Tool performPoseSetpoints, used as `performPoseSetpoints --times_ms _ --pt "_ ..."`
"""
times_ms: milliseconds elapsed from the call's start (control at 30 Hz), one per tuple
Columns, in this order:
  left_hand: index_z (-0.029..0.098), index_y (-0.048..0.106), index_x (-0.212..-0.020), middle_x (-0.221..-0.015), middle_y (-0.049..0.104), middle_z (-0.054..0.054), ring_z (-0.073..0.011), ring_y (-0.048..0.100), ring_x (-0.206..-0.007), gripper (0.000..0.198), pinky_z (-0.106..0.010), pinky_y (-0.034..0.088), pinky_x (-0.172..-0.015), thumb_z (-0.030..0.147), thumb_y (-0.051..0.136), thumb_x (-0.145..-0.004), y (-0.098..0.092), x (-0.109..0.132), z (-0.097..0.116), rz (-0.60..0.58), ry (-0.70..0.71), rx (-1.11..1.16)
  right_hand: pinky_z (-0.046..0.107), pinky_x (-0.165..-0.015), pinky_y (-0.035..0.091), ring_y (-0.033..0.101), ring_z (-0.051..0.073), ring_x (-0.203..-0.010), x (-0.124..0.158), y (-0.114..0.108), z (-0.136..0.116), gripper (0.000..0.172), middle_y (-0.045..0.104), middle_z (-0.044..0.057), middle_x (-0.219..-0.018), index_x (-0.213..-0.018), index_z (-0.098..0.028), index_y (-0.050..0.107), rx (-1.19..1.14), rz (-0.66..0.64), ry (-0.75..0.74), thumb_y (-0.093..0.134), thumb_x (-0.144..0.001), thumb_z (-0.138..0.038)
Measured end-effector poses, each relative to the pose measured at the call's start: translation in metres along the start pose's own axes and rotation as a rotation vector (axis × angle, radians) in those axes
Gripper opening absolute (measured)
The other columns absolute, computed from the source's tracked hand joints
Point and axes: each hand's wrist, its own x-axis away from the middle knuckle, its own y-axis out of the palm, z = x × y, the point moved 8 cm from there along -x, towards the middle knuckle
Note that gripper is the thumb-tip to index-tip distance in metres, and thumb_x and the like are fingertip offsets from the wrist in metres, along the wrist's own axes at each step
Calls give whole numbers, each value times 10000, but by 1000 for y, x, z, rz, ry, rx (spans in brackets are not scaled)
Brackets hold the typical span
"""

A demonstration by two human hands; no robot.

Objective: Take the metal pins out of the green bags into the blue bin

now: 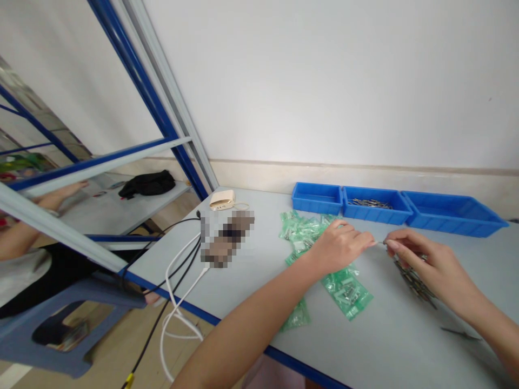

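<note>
My left hand [343,246] is closed, its fingertips pinching one end of a small slim metal piece [379,243]. At the other end, my right hand [424,258] pinches the same piece between thumb and fingers. The exact kind of the piece is too small to make out. Beneath my right hand lies a pile of slim metal pieces [417,285], partly hidden by it. One loose metal piece [460,333] rests nearer the right wrist. Green plastic bags [348,292] with small metal parts inside lie under and around my left hand.
Three blue bins stand along the wall: a small bin [317,205], a middle bin [375,215] holding metal pieces, and a longer bin [454,222]. A power bank [222,200], a blurred-out object [229,237] and white cables [172,289] are left. Another person [24,254] sits beyond the frame.
</note>
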Motion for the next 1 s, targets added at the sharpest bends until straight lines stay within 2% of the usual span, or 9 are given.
performPoseSetpoints --times_ms 67,167,333,433,633,767,900,1000 --pt "158 572 -846 -698 609 -3 -109 553 -691 361 -277 367 -832 290 254 -957 -1 0 -2 6 -16 7 272 -602 384 538 180 -647 0 0 0 387 618 20 -748 -915 -223 560 -20 -3 -16 459 -786 -575" --pt "161 571 -839 -688 608 7 -104 552 -677 370 -270 372 -818 294 247 -959 0 -1 -1 6 -14 -1 271 -608 388 551 184 -673 0 -4 0 405 628 17 -758 -885 -225 596 18 52 -54 475 -767 -593" --pt "155 568 -899 -716 619 7 -100 560 -700 378 -260 374 -826 372 262 -950 -1 -1 1 7 0 -8 274 -587 372 524 168 -585 1 -6 -4 487 591 6 -641 -694 -204 595 47 60 -84 374 -805 -624" --pt "166 576 -886 -693 615 13 -91 552 -682 369 -259 363 -844 335 257 -956 -2 -1 1 0 11 -1 278 -571 361 506 163 -539 1 -3 -7 545 538 6 -548 -593 -191 554 50 22 -77 317 -830 -621" --pt "166 577 -822 -656 594 18 -95 538 -658 381 -256 368 -822 313 253 -958 -2 -1 1 13 13 -10 264 -551 400 546 174 -600 -1 -2 -5 457 615 10 -698 -872 -213 603 -39 30 -83 473 -744 -632" --pt "159 574 -838 -673 600 11 -95 543 -666 384 -257 371 -817 322 247 -958 -1 -1 2 4 19 -12 259 -558 398 545 170 -597 0 -4 -6 440 617 15 -677 -786 -207 620 -13 47 -115 479 -751 -623" --pt "161 573 -885 -686 605 13 -93 545 -663 367 -254 378 -798 324 252 -958 -2 -1 4 12 33 -6 265 -552 383 518 158 -532 1 -4 -10 493 572 14 -573 -615 -189 579 6 33 -125 398 -804 -607" --pt "162 576 -865 -655 594 19 -93 539 -643 359 -253 382 -787 303 260 -958 -3 0 4 20 34 -6 264 -556 395 528 159 -541 0 -2 -10 467 580 11 -587 -673 -195 595 -6 20 -120 399 -806 -598"
